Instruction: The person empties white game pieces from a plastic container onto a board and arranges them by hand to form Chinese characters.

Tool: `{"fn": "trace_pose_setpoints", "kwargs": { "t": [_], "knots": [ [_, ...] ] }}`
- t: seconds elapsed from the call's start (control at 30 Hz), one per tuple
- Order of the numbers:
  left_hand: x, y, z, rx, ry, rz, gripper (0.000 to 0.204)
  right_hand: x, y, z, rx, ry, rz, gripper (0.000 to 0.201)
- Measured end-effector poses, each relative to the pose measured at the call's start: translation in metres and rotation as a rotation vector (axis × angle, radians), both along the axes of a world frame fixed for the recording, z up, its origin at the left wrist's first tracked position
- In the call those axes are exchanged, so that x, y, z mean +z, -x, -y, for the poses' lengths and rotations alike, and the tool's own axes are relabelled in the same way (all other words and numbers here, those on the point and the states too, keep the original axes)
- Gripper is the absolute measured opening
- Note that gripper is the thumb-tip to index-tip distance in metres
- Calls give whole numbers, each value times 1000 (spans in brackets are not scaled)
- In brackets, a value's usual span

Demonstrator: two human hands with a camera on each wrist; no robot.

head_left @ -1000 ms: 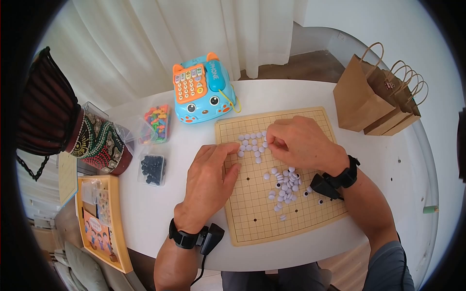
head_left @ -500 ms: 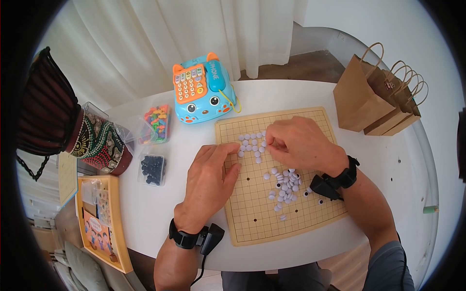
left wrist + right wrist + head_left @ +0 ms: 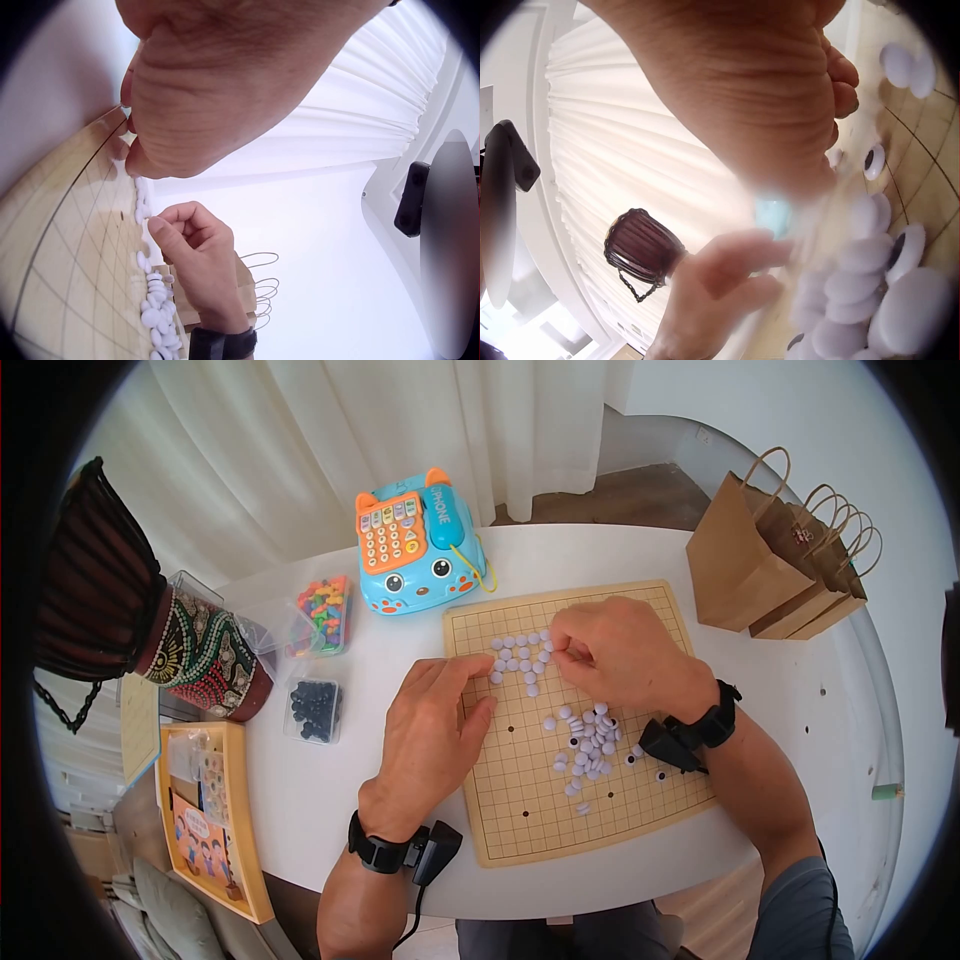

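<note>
White round pieces point(image 3: 524, 653) form a cluster near the far side of the wooden grid board point(image 3: 540, 840). Left of the cluster, my left hand point(image 3: 432, 725) rests with relaxed fingers, its index fingertip beside the leftmost pieces. My right hand point(image 3: 625, 655) is at the cluster's right edge, fingers curled and thumb near the index finger; whether a piece is between them is hidden. Nearer me lies a loose heap of white pieces point(image 3: 597, 742), a few showing dark spots. The left wrist view shows the right hand point(image 3: 199, 259) above the pieces point(image 3: 155, 311).
Behind the board stands a blue toy phone point(image 3: 420, 550). To the left are a box of colourful pieces point(image 3: 325, 615), a box of dark pieces point(image 3: 313, 710), a drum point(image 3: 210, 650) and a wooden tray point(image 3: 255, 860). Paper bags point(image 3: 745, 565) stand at the back right.
My right hand moved slightly left, then back right, and a white piece now shows beside its fingertips. The left hand has stayed in place.
</note>
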State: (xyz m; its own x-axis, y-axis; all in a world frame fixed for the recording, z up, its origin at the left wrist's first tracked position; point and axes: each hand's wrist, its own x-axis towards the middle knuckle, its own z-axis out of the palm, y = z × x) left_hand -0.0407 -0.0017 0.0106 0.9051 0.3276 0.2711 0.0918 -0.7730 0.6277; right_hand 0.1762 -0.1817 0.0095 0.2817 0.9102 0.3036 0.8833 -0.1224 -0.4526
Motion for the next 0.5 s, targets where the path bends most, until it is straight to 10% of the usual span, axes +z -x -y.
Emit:
{"fn": "trace_pose_setpoints", "kwargs": {
  "t": [0.5],
  "knots": [
    [1,0,1,5,5,-4,39,1,1,0,-92,-37,19,18]
  ]
}}
